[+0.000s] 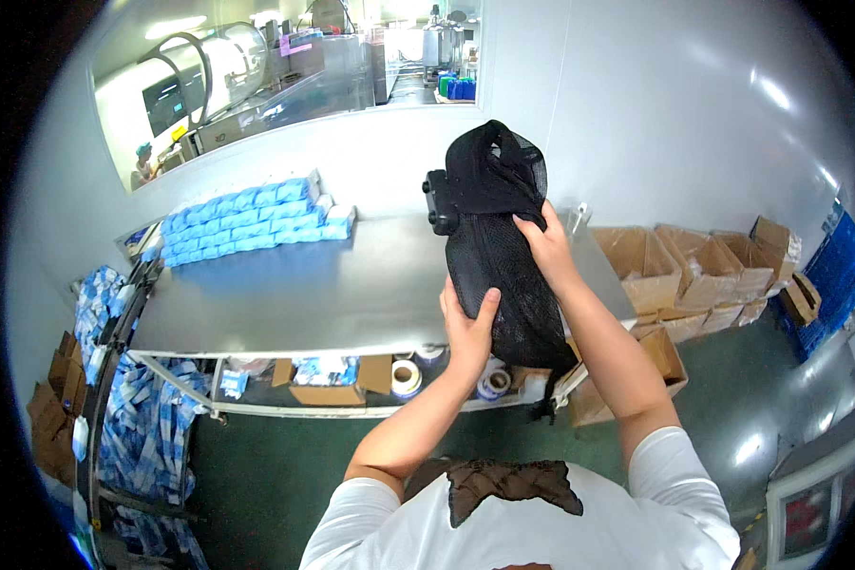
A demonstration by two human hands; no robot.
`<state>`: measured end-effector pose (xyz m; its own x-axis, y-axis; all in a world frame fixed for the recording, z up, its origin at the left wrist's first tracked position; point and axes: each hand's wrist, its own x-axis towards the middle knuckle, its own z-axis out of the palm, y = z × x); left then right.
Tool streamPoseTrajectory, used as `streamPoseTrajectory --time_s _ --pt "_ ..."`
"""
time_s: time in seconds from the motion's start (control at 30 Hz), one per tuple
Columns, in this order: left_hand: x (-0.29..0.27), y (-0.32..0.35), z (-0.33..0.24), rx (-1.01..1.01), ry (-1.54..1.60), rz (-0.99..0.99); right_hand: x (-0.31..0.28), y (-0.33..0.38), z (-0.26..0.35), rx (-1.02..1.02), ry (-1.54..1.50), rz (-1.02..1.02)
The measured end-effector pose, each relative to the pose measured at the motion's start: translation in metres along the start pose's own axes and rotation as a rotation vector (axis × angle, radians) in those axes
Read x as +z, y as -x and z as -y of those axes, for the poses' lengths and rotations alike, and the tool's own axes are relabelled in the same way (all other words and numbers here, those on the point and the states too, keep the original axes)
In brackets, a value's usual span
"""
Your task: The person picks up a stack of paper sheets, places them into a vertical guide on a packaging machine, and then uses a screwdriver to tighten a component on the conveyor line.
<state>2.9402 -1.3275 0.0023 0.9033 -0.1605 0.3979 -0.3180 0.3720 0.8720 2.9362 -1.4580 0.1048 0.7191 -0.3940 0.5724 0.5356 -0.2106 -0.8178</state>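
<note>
Both hands hold up a black mesh, bag-like piece of fabric (508, 275) in front of the table's right part. Its upper end is a rounded, folded loop, and a dark tail of cloth hangs from the lower end. A small black device (439, 202) sticks out at its upper left edge. My left hand (469, 323) grips the lower left side, thumb on top and fingers partly hidden beneath. My right hand (546, 245) holds the upper right edge, its thumb pressed on the mesh and the other fingers behind it.
A steel table (256, 309) carries stacked blue-and-white packs (242, 223). On its lower shelf lie an open carton (328, 394) and tape-like rolls (406, 378). Cardboard boxes (636, 261) stand at right. Blue-white packs (142, 427) fill the left side; a window (294, 76) shows machinery.
</note>
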Motion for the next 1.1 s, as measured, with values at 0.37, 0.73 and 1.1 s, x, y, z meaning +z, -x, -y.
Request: streamPoseTrajectory --time_s 0.37,0.73,1.1 --pt "0.098 -0.159 0.244 -0.279 -0.084 -0.013 -0.100 -0.170 -0.282 0.326 0.284 0.061" --pt "0.091 -0.158 0.315 -0.626 -0.335 -0.133 -0.119 -0.129 -0.458 0.578 0.017 0.194" --pt "0.126 -0.040 0.268 -0.496 -1.215 0.370 -0.139 -0.157 -0.436 0.747 0.136 0.527"
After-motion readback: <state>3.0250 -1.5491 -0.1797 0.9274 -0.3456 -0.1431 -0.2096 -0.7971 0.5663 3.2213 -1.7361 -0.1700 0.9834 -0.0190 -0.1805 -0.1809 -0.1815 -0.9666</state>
